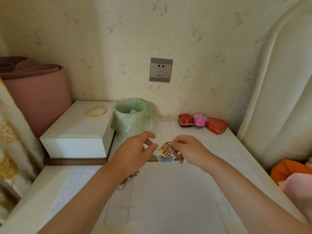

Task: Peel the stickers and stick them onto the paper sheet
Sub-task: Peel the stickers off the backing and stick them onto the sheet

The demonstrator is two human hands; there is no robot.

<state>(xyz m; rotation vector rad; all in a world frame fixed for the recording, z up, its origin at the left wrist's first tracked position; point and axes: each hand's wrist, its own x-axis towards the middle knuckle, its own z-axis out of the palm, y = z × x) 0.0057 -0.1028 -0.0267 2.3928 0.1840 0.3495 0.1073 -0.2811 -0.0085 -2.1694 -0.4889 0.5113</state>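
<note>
Head camera, looking down over two bare forearms that reach forward across a white counter (244, 149) covered by a pale gridded paper sheet (168, 191). The right hand (187, 149) holds a small cartoon sticker (166, 148) up off the sheet, its thumb and forefinger pinched together on the sticker's upper right edge. The left hand (135, 152) hovers just beside it with its fingers (150, 146) loosely apart; whether they touch the sticker or a clear backing I cannot tell. Directly below, a blue sticker (165, 159) already lies flat on the sheet, with a small green piece (176, 159) beside it, and another brown sticker (130, 177) peeks out from under the left wrist. Behind the hands stands a small bin lined with a green bag (131, 119), next to a white box (79, 130); red and pink trinket boxes (200, 122) sit by the wall. The risk, as I judge it, is that the dangling sticker curls and clings to a fingertip or to itself, or comes down crooked and overlaps the blue one beneath. The left forearm could also drag the sticker under it, or wrinkle the sheet.
</note>
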